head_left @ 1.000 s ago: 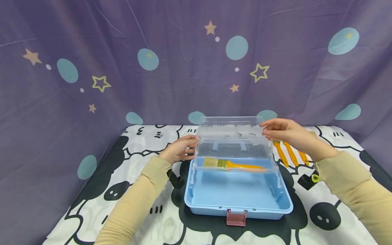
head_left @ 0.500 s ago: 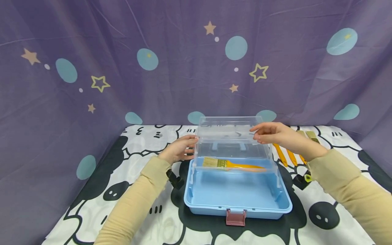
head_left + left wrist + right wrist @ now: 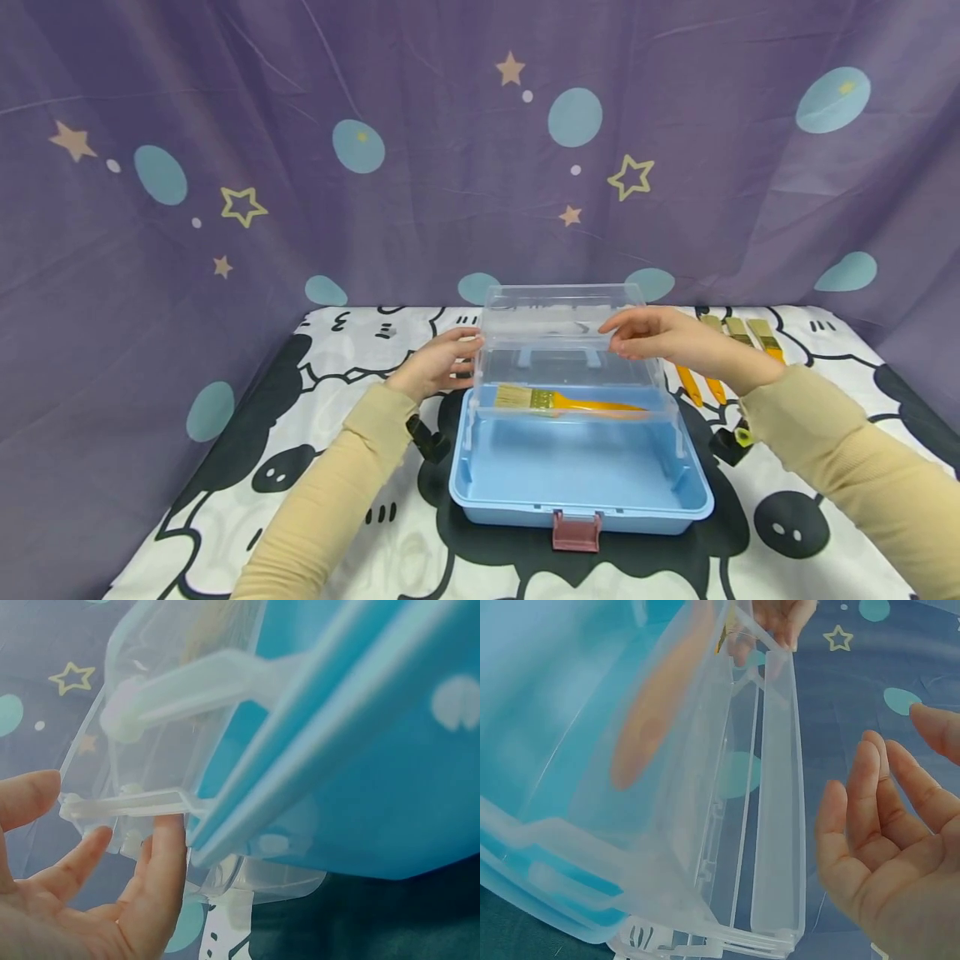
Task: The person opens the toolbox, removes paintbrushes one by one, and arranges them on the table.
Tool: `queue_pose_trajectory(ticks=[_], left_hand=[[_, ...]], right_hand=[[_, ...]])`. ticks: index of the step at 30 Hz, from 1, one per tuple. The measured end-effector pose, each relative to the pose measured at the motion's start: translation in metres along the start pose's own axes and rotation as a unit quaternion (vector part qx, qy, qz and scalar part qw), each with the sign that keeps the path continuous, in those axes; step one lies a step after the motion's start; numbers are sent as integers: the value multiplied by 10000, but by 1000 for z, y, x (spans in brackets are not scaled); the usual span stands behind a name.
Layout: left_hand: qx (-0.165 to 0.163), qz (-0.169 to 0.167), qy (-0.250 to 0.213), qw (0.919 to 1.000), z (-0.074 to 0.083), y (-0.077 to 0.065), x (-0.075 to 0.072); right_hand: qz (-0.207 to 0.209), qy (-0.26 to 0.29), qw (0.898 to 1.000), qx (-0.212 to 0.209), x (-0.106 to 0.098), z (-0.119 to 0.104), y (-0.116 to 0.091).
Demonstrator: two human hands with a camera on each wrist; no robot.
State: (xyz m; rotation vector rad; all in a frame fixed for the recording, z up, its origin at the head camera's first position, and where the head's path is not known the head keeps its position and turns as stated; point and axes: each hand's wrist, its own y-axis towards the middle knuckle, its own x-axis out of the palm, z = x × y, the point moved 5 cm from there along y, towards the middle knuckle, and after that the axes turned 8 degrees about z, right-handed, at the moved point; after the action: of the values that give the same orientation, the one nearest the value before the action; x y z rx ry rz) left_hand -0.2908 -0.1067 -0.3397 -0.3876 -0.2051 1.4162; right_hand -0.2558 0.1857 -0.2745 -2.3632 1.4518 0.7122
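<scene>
A light blue toolbox (image 3: 577, 471) stands with its clear lid (image 3: 558, 312) and clear tray folded up toward the back. In the tray lies a paintbrush (image 3: 573, 404) with a yellow-orange handle, bristles to the left. My left hand (image 3: 442, 362) touches the clear part's left edge. The left wrist view shows the thumb at the corner and the other fingers beside a clear hinge arm (image 3: 187, 694). Over the right part of the lid in the head view hovers my right hand (image 3: 663, 337), its fingers loosely bent. Nothing is in that hand in the right wrist view.
Three more paintbrushes (image 3: 765, 337) lie to the right, partly hidden behind my right arm. A pink latch (image 3: 576, 532) hangs open at the box's front. The cloth (image 3: 360, 467) has black-and-white sheep prints, and a purple curtain (image 3: 420, 225) rises behind.
My right hand has moved left and slightly down, away from the lid's right edge. My left hand, the box and the paintbrush in the tray stay where they were.
</scene>
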Motion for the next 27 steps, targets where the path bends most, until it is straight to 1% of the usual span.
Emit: queue_pose_trajectory(ticks=[6,13,20,25,27], left_hand=[[112,141,12,9998,2,-1,-1],[154,99,79,9998,3,0,-1],[204,95,115,9997,5,-2,-1],[436,146,341,9984,7,-3,1],[524,191,440,9975,7,-3,1]], right_hand=[[-155,-209,9997,-48,8,4,5],[-361,-458,9983,16,19,7,8],[-582,-674,9958,-198,29,5,11],[-659,-848,9941,-132,35,9,12],[-657,-958,9931,-173,36,10,12]])
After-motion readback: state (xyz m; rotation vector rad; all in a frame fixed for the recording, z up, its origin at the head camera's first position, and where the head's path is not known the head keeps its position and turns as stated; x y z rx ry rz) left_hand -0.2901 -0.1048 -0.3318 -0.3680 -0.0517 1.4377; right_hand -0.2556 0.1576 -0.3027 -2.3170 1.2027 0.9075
